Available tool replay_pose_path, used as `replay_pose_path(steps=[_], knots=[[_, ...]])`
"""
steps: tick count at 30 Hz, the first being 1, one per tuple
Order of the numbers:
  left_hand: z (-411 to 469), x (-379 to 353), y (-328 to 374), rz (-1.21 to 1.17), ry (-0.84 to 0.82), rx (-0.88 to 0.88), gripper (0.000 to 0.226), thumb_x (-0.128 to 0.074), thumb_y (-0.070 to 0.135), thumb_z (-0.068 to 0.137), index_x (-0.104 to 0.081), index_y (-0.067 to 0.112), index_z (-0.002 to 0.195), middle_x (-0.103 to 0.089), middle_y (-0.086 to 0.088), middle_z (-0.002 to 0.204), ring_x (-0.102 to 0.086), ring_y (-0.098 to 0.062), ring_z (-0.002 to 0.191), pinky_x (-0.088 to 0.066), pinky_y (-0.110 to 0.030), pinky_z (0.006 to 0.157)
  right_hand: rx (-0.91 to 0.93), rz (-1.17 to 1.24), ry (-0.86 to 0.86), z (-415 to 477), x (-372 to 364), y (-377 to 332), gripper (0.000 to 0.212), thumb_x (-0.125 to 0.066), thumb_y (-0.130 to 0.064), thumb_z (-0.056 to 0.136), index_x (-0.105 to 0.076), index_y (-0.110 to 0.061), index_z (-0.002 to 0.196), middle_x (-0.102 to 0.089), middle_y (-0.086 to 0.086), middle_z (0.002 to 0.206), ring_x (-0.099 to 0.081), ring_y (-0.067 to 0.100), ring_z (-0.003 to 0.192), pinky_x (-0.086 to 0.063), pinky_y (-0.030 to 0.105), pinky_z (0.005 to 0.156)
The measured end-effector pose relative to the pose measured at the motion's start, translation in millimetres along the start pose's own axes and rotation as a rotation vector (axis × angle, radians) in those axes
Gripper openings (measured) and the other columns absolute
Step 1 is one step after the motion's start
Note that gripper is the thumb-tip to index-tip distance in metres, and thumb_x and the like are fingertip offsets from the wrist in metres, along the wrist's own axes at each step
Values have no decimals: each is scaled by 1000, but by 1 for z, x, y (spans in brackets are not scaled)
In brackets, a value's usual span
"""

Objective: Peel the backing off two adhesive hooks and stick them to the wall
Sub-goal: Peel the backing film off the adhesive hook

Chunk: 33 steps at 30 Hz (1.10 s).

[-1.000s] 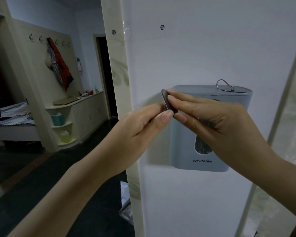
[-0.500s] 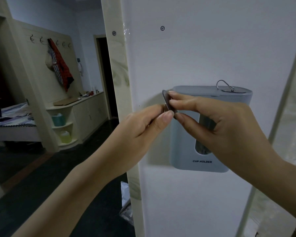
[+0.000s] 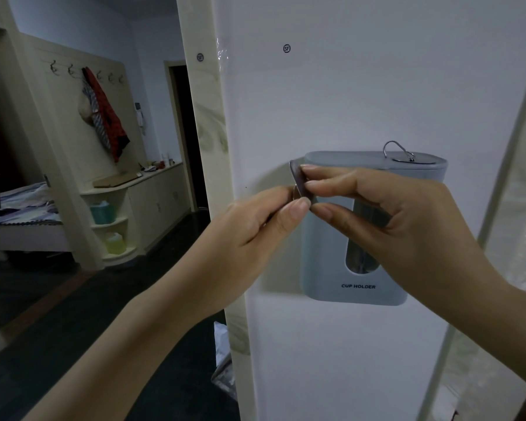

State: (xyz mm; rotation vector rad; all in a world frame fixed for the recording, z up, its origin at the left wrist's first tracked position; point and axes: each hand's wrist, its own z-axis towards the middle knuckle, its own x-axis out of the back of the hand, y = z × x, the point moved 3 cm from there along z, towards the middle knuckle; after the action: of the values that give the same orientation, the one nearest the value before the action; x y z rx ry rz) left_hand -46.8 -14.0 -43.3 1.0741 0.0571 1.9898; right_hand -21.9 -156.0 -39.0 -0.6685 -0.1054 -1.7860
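home interior | bed (image 3: 19, 205) | coat hooks (image 3: 70, 69) with jacket (image 3: 108, 117) | cabinet counter (image 3: 152, 177) | wall cup holder (image 3: 325, 238)

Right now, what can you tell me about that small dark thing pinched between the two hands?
The adhesive hook looks like a thin, dark oval disc seen nearly edge-on, upright and slightly tilted. The right hand pinches it from the right, the left hand from below left. It is held in front of the grey cup holder, off the white wall. Whether its backing is off, I cannot tell.
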Motion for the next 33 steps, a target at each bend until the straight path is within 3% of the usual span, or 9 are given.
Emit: replay_pose_path(steps=[2, 6, 15, 26, 33], knots=[[0, 0, 0, -4, 4, -2, 26, -33, 35, 89, -45, 30, 67, -41, 5, 58, -42, -18, 55, -37, -29, 52, 17, -11, 1, 0, -1, 0, 22, -61, -20, 79, -68, -12, 99, -59, -10, 111, -53, -10, 102, -39, 0, 86], [1, -1, 1, -6, 22, -20, 26, -33, 33, 90, -41, 37, 66, -40, 10, 57, -41, -9, 53, -37, -25, 52, 58, -34, 19, -1, -1, 1, 22, -61, -16, 79, -68, -9, 99, -56, -8, 112, -46, -28, 81, -36, -6, 77], [0, -1, 0, -9, 35, -9, 26, -33, 34, 90, -40, 35, 65, -40, 8, 56, -42, -13, 54, -37, -25, 52, 66, -3, 58, -1, -4, 3, 28, -60, -13, 79, -64, -7, 106, -56, -1, 115, -49, -3, 110, -37, 3, 94], [1, -2, -1, -19, 37, -4, 27, -33, 32, 90, -41, 33, 65, -40, 9, 56, -43, -12, 55, -38, -23, 53, 80, -40, 96, -1, -5, 2, 26, -62, -12, 79, -65, -4, 104, -57, 1, 111, -51, 1, 109, -39, 6, 94], [2, -2, -2, -12, 39, -5, 28, -33, 31, 90, -43, 25, 65, -40, 6, 57, -44, -19, 58, -38, -25, 53, 76, -107, 115, -1, -5, -2, 18, -65, -11, 77, -70, -6, 95, -62, -1, 105, -53, -2, 100, -38, -1, 84]])
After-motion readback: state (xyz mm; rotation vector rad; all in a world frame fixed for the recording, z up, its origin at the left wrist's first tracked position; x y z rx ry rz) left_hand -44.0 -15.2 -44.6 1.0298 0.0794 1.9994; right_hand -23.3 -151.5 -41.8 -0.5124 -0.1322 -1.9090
